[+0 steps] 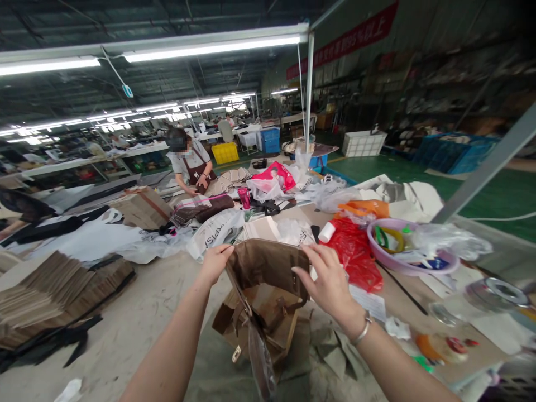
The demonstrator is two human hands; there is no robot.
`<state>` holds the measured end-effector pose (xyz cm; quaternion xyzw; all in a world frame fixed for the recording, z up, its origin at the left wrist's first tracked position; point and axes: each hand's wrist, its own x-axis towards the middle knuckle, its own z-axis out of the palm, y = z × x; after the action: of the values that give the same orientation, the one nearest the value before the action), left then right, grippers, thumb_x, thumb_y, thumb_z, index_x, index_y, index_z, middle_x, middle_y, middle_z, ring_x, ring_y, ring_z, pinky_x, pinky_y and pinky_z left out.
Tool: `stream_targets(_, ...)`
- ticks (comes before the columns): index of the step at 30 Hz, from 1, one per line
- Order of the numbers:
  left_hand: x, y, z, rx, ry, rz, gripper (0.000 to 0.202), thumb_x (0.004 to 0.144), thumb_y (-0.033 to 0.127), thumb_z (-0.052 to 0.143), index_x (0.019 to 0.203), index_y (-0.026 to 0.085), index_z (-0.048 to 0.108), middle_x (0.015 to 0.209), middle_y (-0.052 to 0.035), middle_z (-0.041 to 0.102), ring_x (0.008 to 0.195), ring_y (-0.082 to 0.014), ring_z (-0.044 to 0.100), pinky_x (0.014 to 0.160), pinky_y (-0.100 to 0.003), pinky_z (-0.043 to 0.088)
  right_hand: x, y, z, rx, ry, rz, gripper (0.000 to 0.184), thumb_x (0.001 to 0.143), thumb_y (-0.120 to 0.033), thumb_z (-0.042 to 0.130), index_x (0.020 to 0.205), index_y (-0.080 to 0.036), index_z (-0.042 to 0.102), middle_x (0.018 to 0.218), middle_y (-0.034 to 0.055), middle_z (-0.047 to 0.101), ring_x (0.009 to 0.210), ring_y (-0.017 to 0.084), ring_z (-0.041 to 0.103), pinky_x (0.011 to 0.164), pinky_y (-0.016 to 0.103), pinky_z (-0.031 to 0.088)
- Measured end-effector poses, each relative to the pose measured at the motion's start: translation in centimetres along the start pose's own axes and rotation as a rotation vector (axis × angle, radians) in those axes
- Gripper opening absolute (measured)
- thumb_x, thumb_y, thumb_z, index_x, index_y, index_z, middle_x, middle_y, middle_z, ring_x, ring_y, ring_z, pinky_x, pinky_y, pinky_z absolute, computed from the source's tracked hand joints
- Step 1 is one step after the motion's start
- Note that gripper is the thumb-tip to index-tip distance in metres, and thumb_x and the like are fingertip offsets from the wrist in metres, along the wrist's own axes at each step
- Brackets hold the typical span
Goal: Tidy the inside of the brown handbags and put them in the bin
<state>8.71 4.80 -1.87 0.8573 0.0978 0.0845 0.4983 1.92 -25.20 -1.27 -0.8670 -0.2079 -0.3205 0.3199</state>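
Observation:
I hold a brown bag (268, 265) upright over a heap of similar brown pieces (268, 329) on the worktable (159, 301). My left hand (215, 262) is closed on the bag's upper left corner. My right hand (329, 282) grips its upper right edge, fingers curled over the top; a bracelet shows on that wrist. A clear plastic sleeve (259, 357) hangs below the bag.
A stack of flat cardboard pieces (50, 296) lies left. A red plastic bag (355, 251) and a pink basin (408, 251) of small items sit right, with tape rolls (494, 293) beyond. A person in an apron (192, 167) works at the table's far end.

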Motion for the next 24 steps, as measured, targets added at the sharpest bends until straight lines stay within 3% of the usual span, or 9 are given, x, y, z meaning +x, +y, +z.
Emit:
stream_targets(3, -0.5, 0.4, 0.1, -0.011, 0.005, 0.005, 0.029, 0.065, 0.041, 0.065, 0.077, 0.016, 0.072, 0.083, -0.0080, 0.072, 0.086, -0.0278, 0.062, 0.085, -0.038, 0.044, 0.6, 2.1, 0.4, -0.015, -0.036, 0.158, 0.056, 0.081, -0.045, 0.059, 0.127, -0.015, 0.049, 0.115, 0.0153, 0.057, 0.106, 0.029, 0.053, 0.090, 0.044, 0.045)
stream_targets(5, -1.0, 0.5, 0.0, -0.119, -0.024, -0.019, 0.032, 0.063, 0.042, 0.068, 0.079, 0.015, 0.072, 0.088, -0.0095, 0.071, 0.090, -0.0284, 0.061, 0.088, -0.039, 0.043, 0.6, 3.0, 1.1, 0.038, -0.138, 0.254, 0.040, 0.085, -0.044, 0.054, 0.113, -0.016, 0.060, 0.100, 0.0119, 0.065, 0.091, 0.025, 0.061, 0.079, 0.036, 0.049)
stream_targets(9, -2.3, 0.1, -0.3, -0.640, -0.196, -0.102, 0.052, 0.065, 0.043, 0.071, 0.109, 0.017, 0.063, 0.116, -0.0126, 0.063, 0.103, -0.0274, 0.059, 0.088, -0.038, 0.046, 0.2, 3.5, 1.9, 0.096, -0.196, 0.333, 0.031, 0.088, -0.040, 0.047, 0.081, -0.020, 0.068, 0.075, 0.0052, 0.069, 0.068, 0.019, 0.063, 0.064, 0.026, 0.047)
stream_targets(11, -3.3, -0.3, -0.4, -0.859, -0.125, -0.095, 0.052, 0.070, 0.045, 0.068, 0.116, 0.022, 0.058, 0.129, -0.0104, 0.054, 0.113, -0.0264, 0.054, 0.089, -0.038, 0.046, -0.2, 3.4, 1.8, 0.091, -0.189, 0.320, 0.032, 0.088, -0.042, 0.047, 0.079, -0.020, 0.068, 0.073, 0.0043, 0.069, 0.066, 0.018, 0.063, 0.062, 0.025, 0.045)
stream_targets(13, -4.8, -0.9, -0.2, -0.951, 0.061, -0.114, 0.045, 0.075, 0.050, 0.061, 0.113, 0.026, 0.058, 0.137, -0.0068, 0.046, 0.122, -0.0245, 0.046, 0.094, -0.038, 0.044, -0.7, 3.3, 1.6, 0.081, -0.188, 0.303, 0.033, 0.088, -0.044, 0.047, 0.079, -0.020, 0.068, 0.073, 0.0041, 0.069, 0.066, 0.018, 0.063, 0.061, 0.025, 0.044)
stream_targets(16, -9.2, -2.4, 0.6, -0.892, 0.262, -0.248, 0.043, 0.081, 0.056, 0.049, 0.111, 0.026, 0.059, 0.139, -0.0058, 0.044, 0.128, -0.0233, 0.039, 0.102, -0.042, 0.036, -1.6, 3.1, 1.2, 0.093, -0.201, 0.286, 0.036, 0.090, -0.045, 0.043, 0.082, -0.019, 0.067, 0.076, 0.0048, 0.069, 0.067, 0.018, 0.064, 0.061, 0.024, 0.044)
stream_targets(19, -15.5, -4.3, 1.4, -0.710, 0.303, -0.261, 0.047, 0.077, 0.056, 0.054, 0.113, 0.025, 0.058, 0.134, -0.0070, 0.049, 0.127, -0.0264, 0.040, 0.105, -0.045, 0.032, -2.6, 3.1, 0.5, 0.059, -0.298, 0.280, 0.038, 0.089, -0.048, 0.042, 0.089, -0.019, 0.066, 0.078, 0.0066, 0.069, 0.070, 0.020, 0.065, 0.060, 0.026, 0.044)
stream_targets(21, -19.9, -5.6, 1.7, -0.558, 0.230, -0.244, 0.048, 0.072, 0.054, 0.062, 0.108, 0.023, 0.061, 0.122, -0.0091, 0.058, 0.121, -0.0296, 0.046, 0.104, -0.043, 0.034, -3.0, 3.1, 0.0, 0.000, -0.438, 0.287, 0.039, 0.088, -0.052, 0.043, 0.094, -0.020, 0.066, 0.079, 0.0079, 0.069, 0.072, 0.024, 0.065, 0.061, 0.029, 0.045)
stream_targets(24, -24.8, -7.1, 2.2, -0.506, -0.146, -0.217, 0.052, 0.065, 0.050, 0.070, 0.111, 0.026, 0.062, 0.117, -0.0089, 0.062, 0.113, -0.0321, 0.053, 0.100, -0.044, 0.039, -3.1, 2.5, -0.7, 0.005, -0.640, 0.331, 0.039, 0.088, -0.051, 0.041, 0.102, -0.023, 0.065, 0.081, 0.0089, 0.070, 0.076, 0.028, 0.066, 0.063, 0.034, 0.046)
